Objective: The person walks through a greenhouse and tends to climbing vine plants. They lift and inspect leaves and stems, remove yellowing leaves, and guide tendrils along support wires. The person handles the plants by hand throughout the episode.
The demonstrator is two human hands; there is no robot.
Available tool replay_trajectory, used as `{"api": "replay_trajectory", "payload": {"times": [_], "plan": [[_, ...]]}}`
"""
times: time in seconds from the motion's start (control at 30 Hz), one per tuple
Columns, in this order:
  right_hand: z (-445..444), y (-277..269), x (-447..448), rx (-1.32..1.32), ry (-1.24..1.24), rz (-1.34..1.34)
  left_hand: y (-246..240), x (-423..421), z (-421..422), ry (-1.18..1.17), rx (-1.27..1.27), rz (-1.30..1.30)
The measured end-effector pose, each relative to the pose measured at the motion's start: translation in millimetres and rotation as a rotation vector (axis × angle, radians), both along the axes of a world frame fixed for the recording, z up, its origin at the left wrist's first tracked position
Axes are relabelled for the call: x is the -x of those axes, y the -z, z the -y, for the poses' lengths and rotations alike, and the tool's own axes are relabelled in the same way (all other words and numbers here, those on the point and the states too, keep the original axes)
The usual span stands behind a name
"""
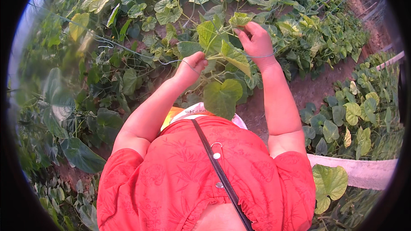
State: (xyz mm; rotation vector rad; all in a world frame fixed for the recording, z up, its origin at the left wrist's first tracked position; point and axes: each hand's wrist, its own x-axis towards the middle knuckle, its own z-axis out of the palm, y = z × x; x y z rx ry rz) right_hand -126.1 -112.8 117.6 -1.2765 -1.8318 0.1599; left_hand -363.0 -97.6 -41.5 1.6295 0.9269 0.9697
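My left hand (190, 68) pinches the green stem of a climbing vine (210, 43) between thumb and fingers. Farther up and to the right, my right hand (256, 42) has its fingertips closed at the vine's upper part, beside a small yellow-green leaf (240, 19); the exact grip point is partly hidden. A thin blue-grey twine (138, 53) comes in from the left and crosses my left hand. Twine also loops about my right wrist. Broad leaves hang from the vine between my hands, and a large leaf (223, 98) droops below them.
Dense leafy vines (128, 80) spread ahead and to the left. Bare soil (316, 91) shows as a path on the right. A pale beam-like edge (356, 170) lies at lower right, near low plants (337, 115). A printed white and yellow sack (189, 111) sits at my waist.
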Motion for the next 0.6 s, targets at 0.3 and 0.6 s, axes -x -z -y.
{"api": "replay_trajectory", "payload": {"times": [0.3,0.6], "plan": [[0.6,-18.2,-11.9,-0.36,0.475,-0.038,-6.4,-2.1,9.6,-0.1,-0.062,-0.011],[42.1,-40.5,71.5,0.308,0.321,0.234,-13.5,-26.1,20.6,-0.163,-0.148,0.01]]}}
